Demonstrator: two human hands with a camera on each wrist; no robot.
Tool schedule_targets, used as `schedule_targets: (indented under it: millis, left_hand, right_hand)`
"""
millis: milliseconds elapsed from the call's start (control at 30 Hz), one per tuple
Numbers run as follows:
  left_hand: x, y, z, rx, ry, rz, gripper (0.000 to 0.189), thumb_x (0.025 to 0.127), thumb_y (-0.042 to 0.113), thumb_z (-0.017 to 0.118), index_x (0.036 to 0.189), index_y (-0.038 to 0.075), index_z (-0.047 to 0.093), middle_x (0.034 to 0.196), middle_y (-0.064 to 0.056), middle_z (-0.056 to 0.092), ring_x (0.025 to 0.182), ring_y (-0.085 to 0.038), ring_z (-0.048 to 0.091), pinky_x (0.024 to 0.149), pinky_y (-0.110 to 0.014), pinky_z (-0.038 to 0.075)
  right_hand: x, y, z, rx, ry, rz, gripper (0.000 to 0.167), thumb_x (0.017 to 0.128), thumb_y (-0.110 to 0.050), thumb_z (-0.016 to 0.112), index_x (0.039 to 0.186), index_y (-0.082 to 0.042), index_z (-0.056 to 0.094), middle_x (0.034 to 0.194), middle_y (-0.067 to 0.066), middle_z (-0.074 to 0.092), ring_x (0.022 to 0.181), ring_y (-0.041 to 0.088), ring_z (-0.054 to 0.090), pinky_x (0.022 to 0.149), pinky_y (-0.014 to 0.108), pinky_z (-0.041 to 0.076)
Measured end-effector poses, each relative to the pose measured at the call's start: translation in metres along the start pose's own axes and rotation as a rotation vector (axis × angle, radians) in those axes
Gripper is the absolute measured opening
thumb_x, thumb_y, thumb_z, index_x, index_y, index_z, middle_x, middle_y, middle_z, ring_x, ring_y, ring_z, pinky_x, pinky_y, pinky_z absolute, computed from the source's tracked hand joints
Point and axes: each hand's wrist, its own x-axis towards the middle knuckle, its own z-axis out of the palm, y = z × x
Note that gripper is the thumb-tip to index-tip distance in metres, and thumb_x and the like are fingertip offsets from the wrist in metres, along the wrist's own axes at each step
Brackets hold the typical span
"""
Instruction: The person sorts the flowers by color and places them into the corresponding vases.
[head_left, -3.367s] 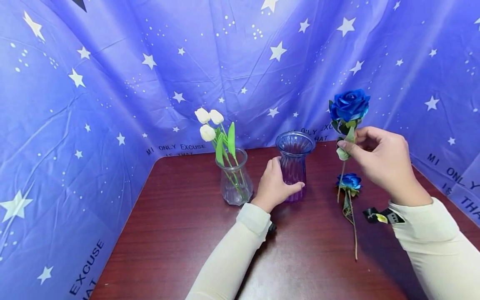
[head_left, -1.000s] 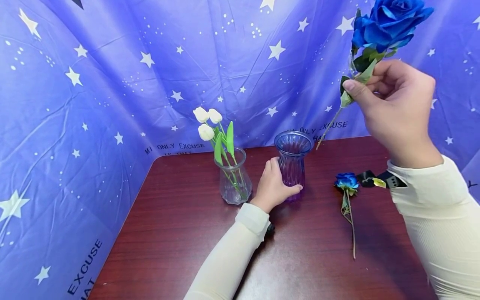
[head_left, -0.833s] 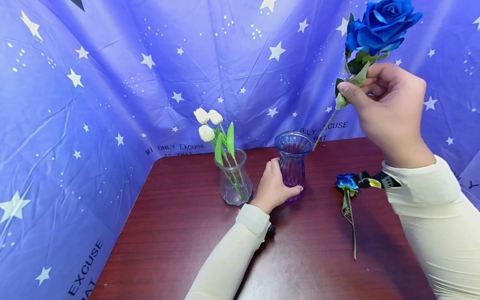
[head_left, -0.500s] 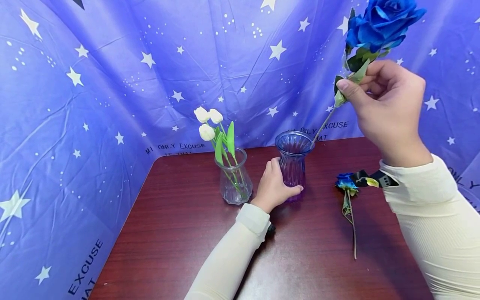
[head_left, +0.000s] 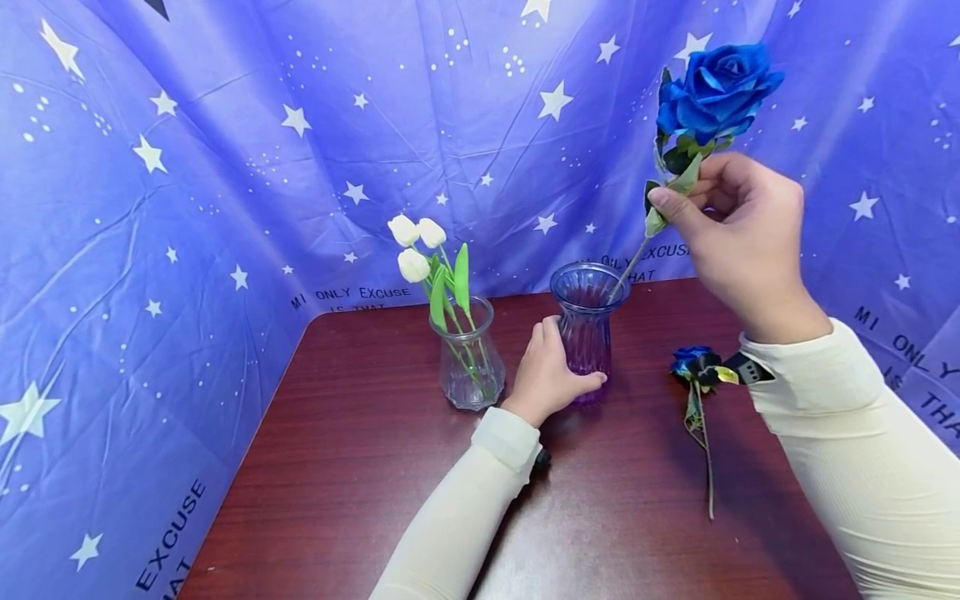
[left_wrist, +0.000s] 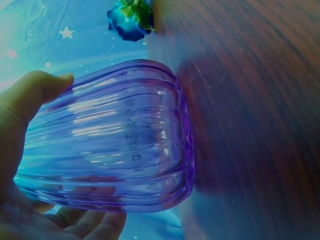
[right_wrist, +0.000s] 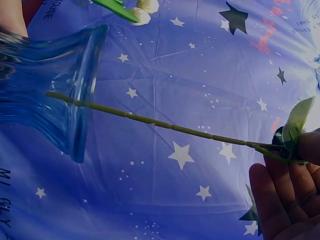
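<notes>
My right hand (head_left: 750,242) pinches a blue rose (head_left: 720,92) by its stem, just below the bloom, among the leaves. The stem slants down to the left, and its lower end is inside the mouth of the blue-purple glass vase (head_left: 588,333). In the right wrist view the stem tip (right_wrist: 55,95) shows through the glass, a little past the rim. My left hand (head_left: 551,371) grips the vase low on its body, thumb on one side and fingers on the other. In the left wrist view the vase (left_wrist: 115,135) stands upright on the table.
A clear glass vase (head_left: 468,375) with white tulips (head_left: 412,250) stands left of my left hand. Another blue rose (head_left: 697,400) lies on the dark red table (head_left: 360,467), partly under my right wrist strap. A starry blue curtain (head_left: 480,133) hangs behind the table.
My right hand lifted the rose from near the table, then brought it left and down, so the stem's end went into the vase mouth. My left hand stayed on the vase.
</notes>
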Motion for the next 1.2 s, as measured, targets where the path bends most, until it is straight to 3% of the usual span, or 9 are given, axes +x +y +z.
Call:
schedule_targets:
  millis: [500,833,1033,1200]
  left_hand:
    - [-0.001,0.001,-0.002,0.003,-0.012,-0.003,0.1,0.069,0.052,0.092,0.144,0.011,0.04,0.123,-0.004,0.054,0.109,-0.019,0.06,0.095,-0.033,0.054]
    - [0.0,0.001,-0.002,0.004,-0.009,0.0,0.099,0.069,0.051,0.092,0.143,0.01,0.04,0.122,-0.005,0.055,0.109,-0.02,0.06,0.095,-0.034,0.054]
    - [0.0,0.0,-0.002,-0.007,-0.013,0.0,0.1,0.07,0.05,0.092,0.144,0.01,0.039,0.123,-0.005,0.054,0.109,-0.02,0.059,0.095,-0.034,0.054]
    - [0.0,0.0,-0.002,0.001,-0.014,0.006,0.1,0.07,0.05,0.092,0.145,0.009,0.039,0.123,-0.005,0.054,0.11,-0.02,0.059,0.096,-0.034,0.054]
  right_hand:
    - [-0.009,0.013,0.021,-0.08,-0.061,-0.009,0.022,0.086,-0.016,0.085,0.092,-0.003,0.069,0.077,-0.01,0.064,0.066,0.002,0.061,0.066,0.015,0.049]
    - [-0.015,0.025,0.032,-0.09,-0.108,0.043,0.022,0.087,-0.021,0.085,0.094,-0.005,0.071,0.081,-0.007,0.069,0.069,0.004,0.064,0.067,0.016,0.049]
    - [-0.021,0.032,0.038,-0.142,-0.145,0.057,0.025,0.087,-0.035,0.084,0.093,-0.014,0.072,0.081,-0.008,0.07,0.069,0.006,0.064,0.063,0.019,0.047]
    - [-0.027,0.042,0.042,-0.187,-0.166,0.052,0.025,0.088,-0.036,0.082,0.093,-0.013,0.073,0.081,-0.006,0.072,0.068,0.005,0.064,0.061,0.019,0.044]
